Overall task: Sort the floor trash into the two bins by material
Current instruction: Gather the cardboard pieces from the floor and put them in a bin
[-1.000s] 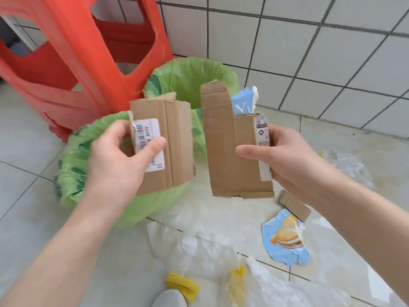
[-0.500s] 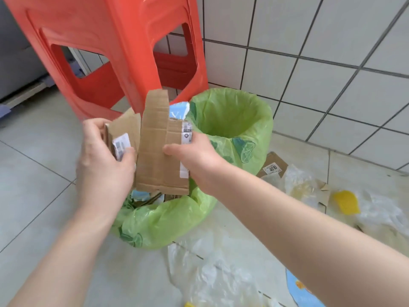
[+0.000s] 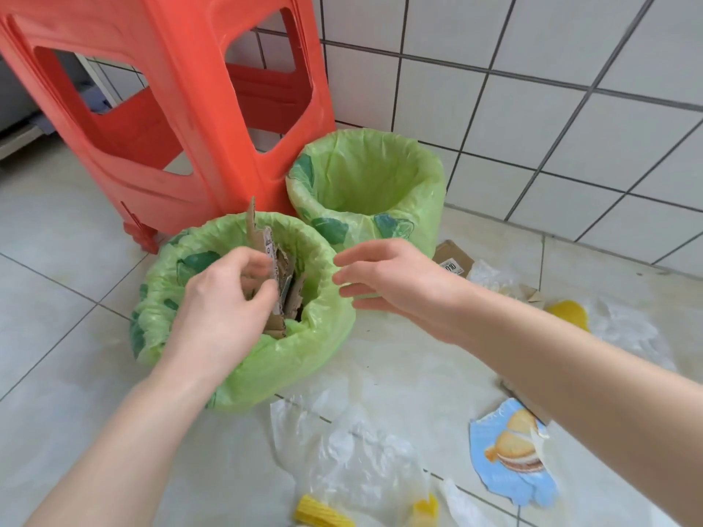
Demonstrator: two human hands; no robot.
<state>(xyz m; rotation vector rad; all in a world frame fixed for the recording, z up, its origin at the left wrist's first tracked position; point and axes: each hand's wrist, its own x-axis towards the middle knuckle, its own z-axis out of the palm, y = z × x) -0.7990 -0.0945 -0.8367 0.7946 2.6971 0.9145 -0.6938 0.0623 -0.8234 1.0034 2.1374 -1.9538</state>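
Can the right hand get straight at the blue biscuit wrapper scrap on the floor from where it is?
Probably yes: the right hand is open and empty, and the blue wrapper scrap lies uncovered on the tiles.

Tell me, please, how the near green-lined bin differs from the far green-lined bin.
The near bin holds upright cardboard pieces; the far bin shows only its liner inside. The near bin stands in front of the stool's foot; the far bin stands by the tiled wall. The left hand reaches into the near bin; no hand is over the far bin. Both have light green liners with darker leaf prints.
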